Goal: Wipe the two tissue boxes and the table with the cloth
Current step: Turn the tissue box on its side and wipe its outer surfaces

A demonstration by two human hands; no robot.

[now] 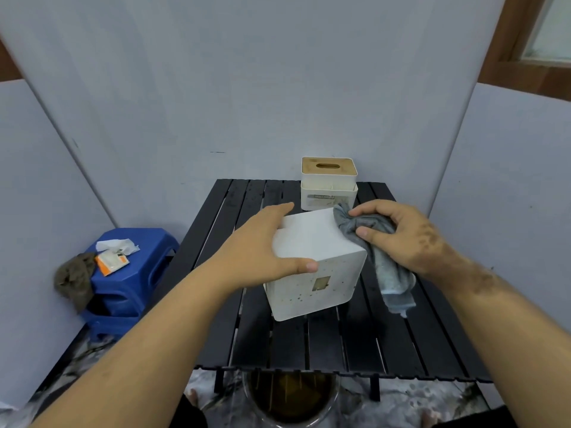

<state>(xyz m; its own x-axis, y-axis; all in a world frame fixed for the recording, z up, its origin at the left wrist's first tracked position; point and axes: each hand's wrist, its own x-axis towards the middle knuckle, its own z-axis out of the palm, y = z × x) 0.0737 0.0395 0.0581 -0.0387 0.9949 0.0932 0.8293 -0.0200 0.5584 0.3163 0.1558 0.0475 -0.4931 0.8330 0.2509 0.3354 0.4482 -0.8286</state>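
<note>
Fingers of both my hands engaged: left steadies, right wipes.

Left hand (262,245) is spread over the near white tissue box (315,267), thumb and fingers clamped across its top left edges; the box sits tilted at the middle of the black slatted table (340,344). Right hand (404,239) has fingers pinched shut on the grey cloth (380,251), which touches the box's far right corner and hangs down its right side. Wiping surface therefore lies left of my right hand. Second tissue box (329,183), wooden-lidded, stands farther back, untouched.
</note>
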